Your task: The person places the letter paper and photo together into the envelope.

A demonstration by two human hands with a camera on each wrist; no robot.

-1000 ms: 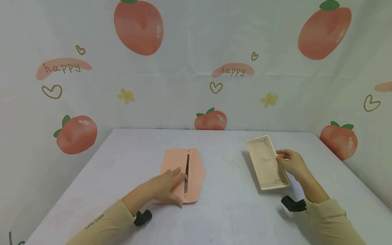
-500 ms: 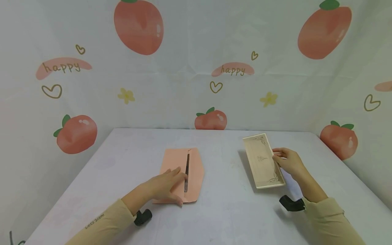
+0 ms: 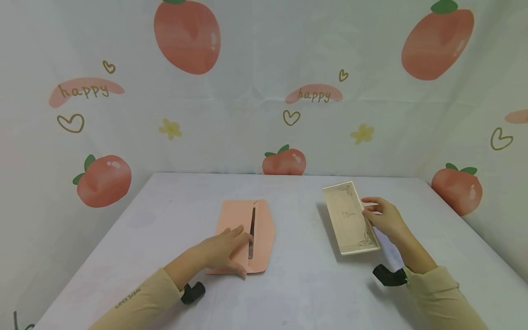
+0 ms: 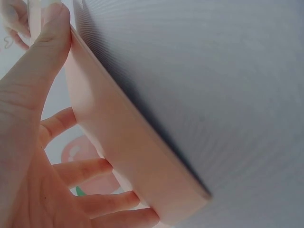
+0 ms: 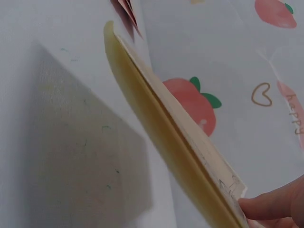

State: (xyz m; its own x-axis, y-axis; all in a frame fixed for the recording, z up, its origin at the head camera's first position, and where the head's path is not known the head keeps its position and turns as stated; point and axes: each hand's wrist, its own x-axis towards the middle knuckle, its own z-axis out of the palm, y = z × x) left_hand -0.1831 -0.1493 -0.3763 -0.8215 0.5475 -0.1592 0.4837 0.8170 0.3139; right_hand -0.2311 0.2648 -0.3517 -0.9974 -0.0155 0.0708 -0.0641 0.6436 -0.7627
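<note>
A pink envelope [image 3: 236, 211] lies on the table at centre left, its flap folded out to the right and a dark gap showing along its mouth. My left hand [image 3: 224, 250] rests on it, fingers spread over its body and the thumb at the near edge. In the left wrist view, fingertips touch the envelope [image 4: 118, 137] along one side. Raised over the table on the right is a cream card [image 3: 348, 215] with ornate printed corners, pinched at its right edge by my right hand [image 3: 385, 220]. The right wrist view shows the card [image 5: 159, 140] nearly edge-on, layered, with a yellowish underside.
The white table [image 3: 297, 288] reaches back to a cloth backdrop [image 3: 247, 114] printed with fruit, hearts and "happy". A black piece [image 3: 193, 293] sits beneath the left wrist, and another black piece [image 3: 389, 276] beneath the right wrist.
The right hand has carried the card a little to the left, towards the envelope. The left hand and the envelope have stayed where they were.
</note>
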